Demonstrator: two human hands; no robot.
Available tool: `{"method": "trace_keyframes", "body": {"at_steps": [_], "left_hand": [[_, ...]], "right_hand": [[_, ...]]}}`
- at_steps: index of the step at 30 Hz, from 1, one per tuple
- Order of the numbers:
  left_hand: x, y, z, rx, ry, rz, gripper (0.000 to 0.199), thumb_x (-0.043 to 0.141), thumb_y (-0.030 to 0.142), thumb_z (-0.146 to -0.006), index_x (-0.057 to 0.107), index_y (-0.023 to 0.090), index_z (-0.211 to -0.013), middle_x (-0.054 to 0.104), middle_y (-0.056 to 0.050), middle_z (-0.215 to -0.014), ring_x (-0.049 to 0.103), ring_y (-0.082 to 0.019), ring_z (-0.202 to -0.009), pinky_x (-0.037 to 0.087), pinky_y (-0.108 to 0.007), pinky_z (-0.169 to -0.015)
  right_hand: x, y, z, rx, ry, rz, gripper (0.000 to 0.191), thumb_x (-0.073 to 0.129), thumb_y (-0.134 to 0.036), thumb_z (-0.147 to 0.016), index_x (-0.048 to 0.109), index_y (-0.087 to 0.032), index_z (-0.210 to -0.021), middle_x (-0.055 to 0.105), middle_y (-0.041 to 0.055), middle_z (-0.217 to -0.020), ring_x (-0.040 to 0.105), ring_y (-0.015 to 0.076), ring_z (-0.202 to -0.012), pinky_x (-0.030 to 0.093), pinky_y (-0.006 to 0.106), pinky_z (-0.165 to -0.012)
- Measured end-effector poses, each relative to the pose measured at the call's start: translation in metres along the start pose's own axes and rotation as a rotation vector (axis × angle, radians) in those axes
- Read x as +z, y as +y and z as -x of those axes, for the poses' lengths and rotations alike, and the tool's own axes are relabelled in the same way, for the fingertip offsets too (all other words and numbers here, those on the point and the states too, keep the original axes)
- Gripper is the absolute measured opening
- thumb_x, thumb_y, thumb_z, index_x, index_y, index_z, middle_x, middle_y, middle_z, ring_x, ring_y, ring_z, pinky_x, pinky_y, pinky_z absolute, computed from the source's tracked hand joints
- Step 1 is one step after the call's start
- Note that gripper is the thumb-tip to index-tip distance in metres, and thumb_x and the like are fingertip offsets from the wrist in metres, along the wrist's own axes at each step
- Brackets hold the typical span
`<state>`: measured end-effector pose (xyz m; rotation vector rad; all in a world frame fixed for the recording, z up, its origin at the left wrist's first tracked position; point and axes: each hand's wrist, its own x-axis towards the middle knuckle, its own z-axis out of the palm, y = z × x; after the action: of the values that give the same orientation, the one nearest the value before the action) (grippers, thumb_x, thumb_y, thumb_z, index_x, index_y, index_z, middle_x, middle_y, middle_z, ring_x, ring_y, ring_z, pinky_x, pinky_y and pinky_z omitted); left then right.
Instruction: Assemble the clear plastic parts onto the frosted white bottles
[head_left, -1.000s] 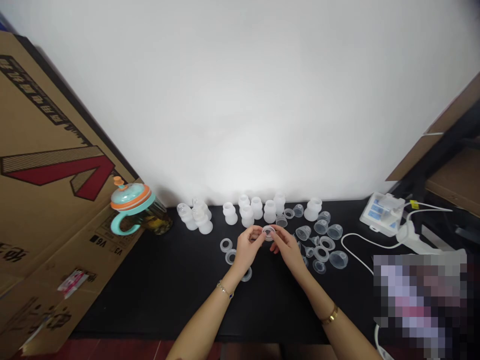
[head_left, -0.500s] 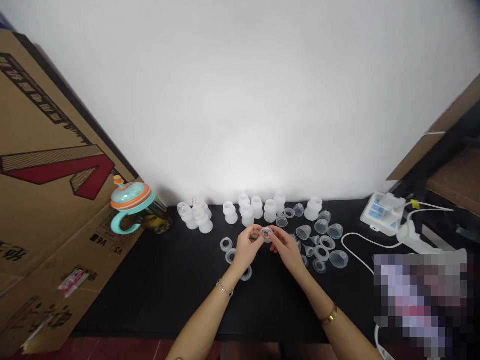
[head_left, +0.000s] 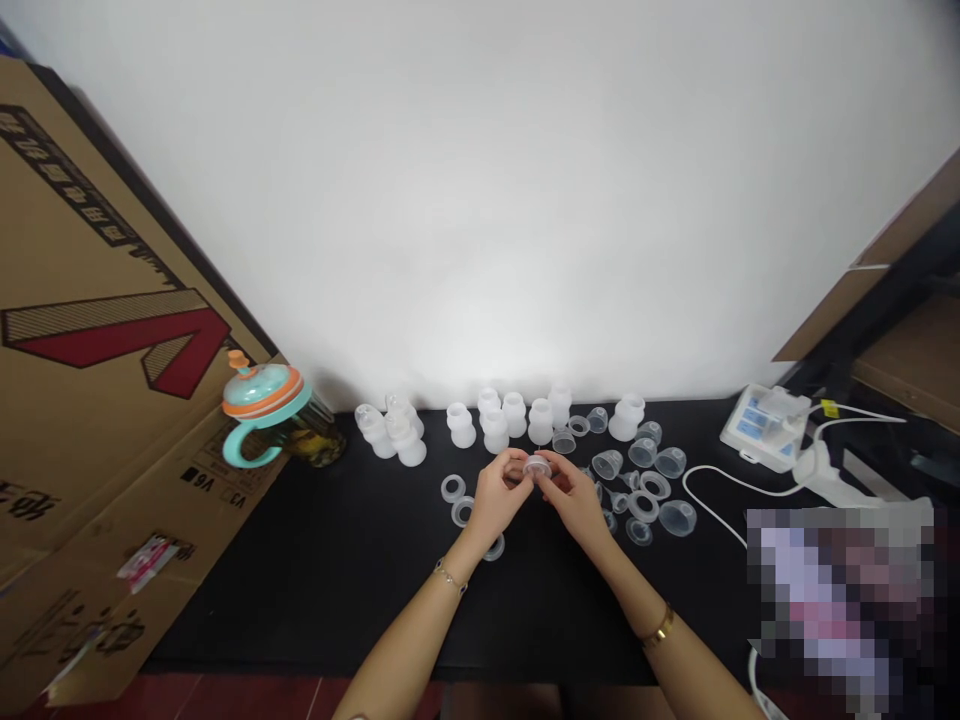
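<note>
Head view. Far left, a printed cardboard box stands against the edge of the black table. Beside it, a jug with a teal handle and orange-banded lid, something dark inside. Next, 3 white bottles with clear tops, upright, close together. Nearer me, 3 loose rings lie flat, the nearest partly behind my left forearm. My left hand, chain bracelet at the wrist, has its fingertips drawn in on the left side of a pale translucent ring. Behind, near the wall, 6 open-necked white bottles stand in a loose cluster. The held ring is up off the table, between both hands; whether another piece sits inside it, I cannot tell. My right hand, gold bangle at the wrist, pinches the other side. Right of that, clear domed caps, more rings and small clear teats lie scattered; 1 open bottle stands behind. Farther right, a white case with blue labels, white cable nearby.
</note>
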<state>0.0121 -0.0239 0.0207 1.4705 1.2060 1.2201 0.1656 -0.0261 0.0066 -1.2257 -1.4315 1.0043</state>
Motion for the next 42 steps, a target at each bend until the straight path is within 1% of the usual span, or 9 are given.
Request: {"method": "trace_keyframes", "body": {"at_steps": [4,9,14,21,30,32,36,42], "left_hand": [[-0.0013,-0.0007,0.0003,0.002,0.004,-0.019,0.02,0.068,0.023,-0.078,0.063,0.019,-0.097,0.075,-0.003,-0.082,0.071,-0.018,-0.074,0.051,-0.024,-0.062],[-0.0015,-0.0015,0.0013,0.015,0.007,-0.047,0.018,0.067,0.023,-0.079,0.064,0.02,-0.097,0.075,-0.001,-0.08,0.071,-0.018,-0.072,0.051,-0.025,-0.064],[-0.0008,0.0014,0.0038,0.054,0.005,-0.13,0.015,0.065,0.023,-0.082,0.065,0.023,-0.098,0.077,-0.001,-0.083,0.072,-0.018,-0.074,0.05,-0.025,-0.064],[0.0,-0.0013,0.0048,0.105,0.007,-0.265,0.018,0.063,0.021,-0.085,0.064,0.026,-0.102,0.078,0.0,-0.087,0.072,-0.018,-0.073,0.051,-0.026,-0.066],[0.0006,-0.0011,0.0061,0.116,0.022,-0.31,0.016,0.062,0.023,-0.087,0.064,0.026,-0.102,0.077,0.001,-0.086,0.071,-0.018,-0.072,0.052,-0.027,-0.069],[0.0007,0.0001,0.0065,0.115,0.029,-0.324,0.016,0.062,0.023,-0.086,0.064,0.026,-0.102,0.076,0.001,-0.086,0.071,-0.017,-0.072,0.052,-0.027,-0.07],[0.0008,0.0032,0.0069,0.111,0.026,-0.359,0.015,0.061,0.021,-0.087,0.063,0.025,-0.101,0.076,0.002,-0.084,0.07,-0.016,-0.071,0.051,-0.026,-0.071],[0.0009,0.0054,0.0078,0.094,0.037,-0.362,0.013,0.061,0.022,-0.086,0.062,0.025,-0.099,0.075,0.003,-0.082,0.069,-0.015,-0.07,0.05,-0.025,-0.069]], "right_hand": [[-0.0001,-0.0001,0.0006,-0.027,-0.003,0.038,0.039,0.064,-0.044,-0.087,0.074,-0.021,-0.118,0.075,0.0049,-0.091,0.058,0.0159,-0.061,0.049,0.029,-0.056],[-0.0007,-0.0009,0.0005,-0.049,0.001,0.082,0.039,0.064,-0.041,-0.086,0.073,-0.022,-0.118,0.076,0.0045,-0.091,0.056,0.0159,-0.059,0.047,0.029,-0.055],[-0.0009,-0.001,0.0003,-0.071,-0.008,0.102,0.038,0.063,-0.034,-0.084,0.073,-0.022,-0.119,0.076,0.0052,-0.097,0.059,0.0166,-0.062,0.048,0.029,-0.059],[-0.0009,0.0001,0.0,-0.072,-0.017,0.14,0.039,0.061,-0.032,-0.085,0.072,-0.022,-0.121,0.075,0.0037,-0.089,0.058,0.0164,-0.06,0.047,0.029,-0.058],[-0.001,-0.0007,0.0009,-0.088,-0.009,0.179,0.04,0.059,-0.033,-0.087,0.071,-0.021,-0.123,0.073,0.0019,-0.08,0.056,0.0158,-0.057,0.045,0.028,-0.056],[-0.0011,-0.0008,0.0013,-0.093,-0.013,0.184,0.04,0.059,-0.032,-0.087,0.071,-0.021,-0.124,0.072,0.0017,-0.08,0.056,0.0153,-0.057,0.045,0.028,-0.056],[-0.0005,-0.0003,0.0018,-0.106,-0.01,0.196,0.04,0.058,-0.033,-0.088,0.07,-0.02,-0.124,0.074,0.003,-0.086,0.056,0.0145,-0.058,0.045,0.027,-0.056],[0.0002,0.0,0.0023,-0.108,-0.013,0.216,0.039,0.057,-0.033,-0.09,0.07,-0.02,-0.123,0.072,0.0018,-0.08,0.055,0.0148,-0.056,0.045,0.026,-0.055]]}}
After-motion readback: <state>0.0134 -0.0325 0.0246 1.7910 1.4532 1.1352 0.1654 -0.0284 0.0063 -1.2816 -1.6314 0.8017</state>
